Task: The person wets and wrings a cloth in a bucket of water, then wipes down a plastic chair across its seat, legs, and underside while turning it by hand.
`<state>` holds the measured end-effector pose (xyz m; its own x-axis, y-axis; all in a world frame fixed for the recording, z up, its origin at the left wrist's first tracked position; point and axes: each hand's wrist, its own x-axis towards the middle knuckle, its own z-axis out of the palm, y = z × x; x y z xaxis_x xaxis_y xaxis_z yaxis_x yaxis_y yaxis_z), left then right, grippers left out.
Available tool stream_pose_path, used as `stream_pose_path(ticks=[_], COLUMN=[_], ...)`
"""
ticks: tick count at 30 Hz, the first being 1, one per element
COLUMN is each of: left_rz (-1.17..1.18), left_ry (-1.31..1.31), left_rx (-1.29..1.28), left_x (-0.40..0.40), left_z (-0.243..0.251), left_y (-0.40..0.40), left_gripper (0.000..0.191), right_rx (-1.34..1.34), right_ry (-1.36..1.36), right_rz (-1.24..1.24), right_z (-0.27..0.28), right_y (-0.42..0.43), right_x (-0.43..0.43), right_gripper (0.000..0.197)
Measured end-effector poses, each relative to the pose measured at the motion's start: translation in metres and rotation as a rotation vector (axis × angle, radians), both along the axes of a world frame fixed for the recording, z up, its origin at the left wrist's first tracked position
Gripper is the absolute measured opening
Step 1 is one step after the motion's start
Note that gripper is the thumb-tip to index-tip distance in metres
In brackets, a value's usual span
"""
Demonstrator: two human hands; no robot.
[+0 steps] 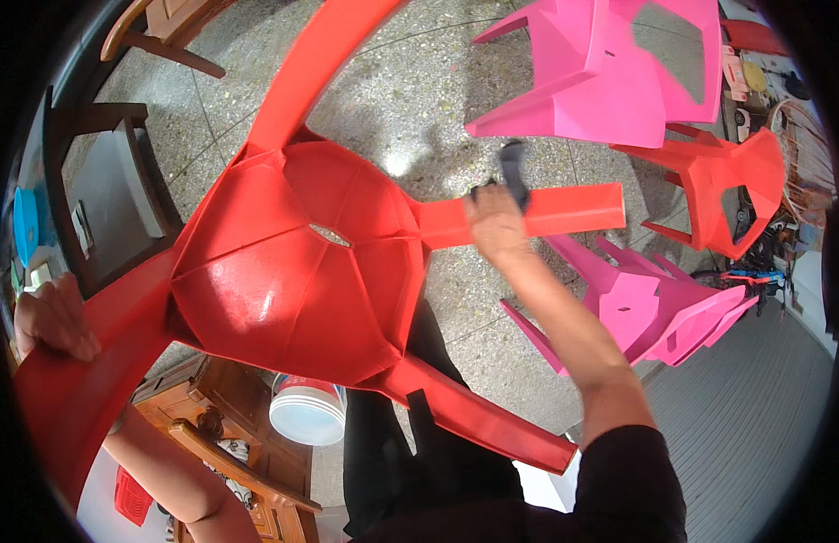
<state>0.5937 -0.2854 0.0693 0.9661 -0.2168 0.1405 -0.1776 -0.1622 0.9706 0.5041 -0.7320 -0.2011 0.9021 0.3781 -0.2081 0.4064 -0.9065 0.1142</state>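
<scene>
A red plastic chair (277,271), its underside and splayed legs towards me, fills the left and middle of the view. At the far left, my left hand (56,319) grips the edge of one of its broad red legs. My right hand (497,220) is closed around a dark cloth (514,170) against the leg that points right; the cloth's free end is blurred over the floor. Another leg (487,421) of the chair slants down to the right, across my dark clothing.
Pink plastic chairs (603,81) (630,305) and a smaller red chair (718,176) stand to the right on the speckled floor. A white bucket (307,414) is below the held chair. Wooden furniture (256,434) lies lower left, with a dark-framed table (114,197) at left.
</scene>
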Motion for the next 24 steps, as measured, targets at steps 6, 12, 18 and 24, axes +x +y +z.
stream_pose_path(ticks=[6, 12, 18, 24], left_rz=[-0.031, -0.13, -0.152, -0.162], left_ry=[-0.012, -0.099, -0.102, -0.116], left_rx=[-0.019, 0.071, 0.048, 0.01], left_x=[0.009, 0.009, 0.01, 0.012], left_z=[0.001, -0.001, -0.002, -0.008], left_y=[-0.005, 0.001, 0.006, 0.006], left_gripper=[0.031, 0.03, 0.026, 0.023], right_rx=[0.438, 0.804, 0.642, 0.859], right_ry=[0.513, 0.311, 0.665, 0.949], right_rz=[-0.202, -0.083, 0.018, -0.031], right_z=[-0.057, -0.042, -0.065, -0.017], right_y=[0.07, 0.061, 0.087, 0.11], right_x=[-0.005, -0.056, -0.138, -0.186], right_gripper=[0.039, 0.05, 0.035, 0.04])
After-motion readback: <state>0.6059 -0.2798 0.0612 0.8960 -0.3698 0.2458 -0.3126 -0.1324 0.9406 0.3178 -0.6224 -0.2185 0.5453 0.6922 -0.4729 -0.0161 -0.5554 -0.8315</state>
